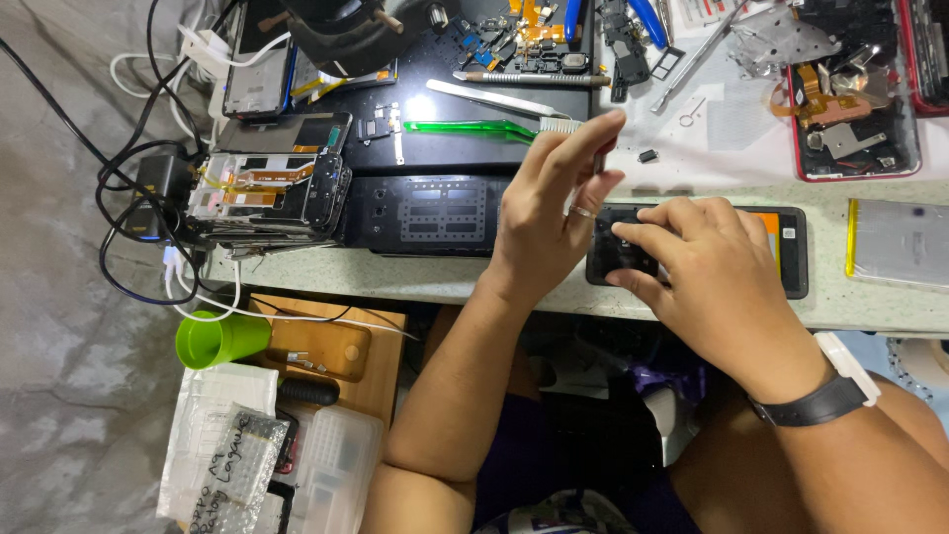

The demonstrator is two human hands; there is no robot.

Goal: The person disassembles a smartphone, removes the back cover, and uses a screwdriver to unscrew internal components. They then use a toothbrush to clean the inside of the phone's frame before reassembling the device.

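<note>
An opened black phone [781,247] lies on the stone bench top near its front edge. My right hand [707,272] rests over its left half, fingertips pressing on the inner parts. My left hand [554,203], a ring on one finger, hovers just left of the phone. Its thumb and forefinger pinch a small dark tool or part [601,158] that I cannot make out clearly. A dark watch [825,396] sits on my right wrist.
A green-handled brush [474,129] and a black work mat [445,213] lie behind my left hand. Stacked phone frames [272,188] and cables sit at left. A red opened phone [850,109] and loose parts lie at back right. A green cup [219,338] stands below the bench.
</note>
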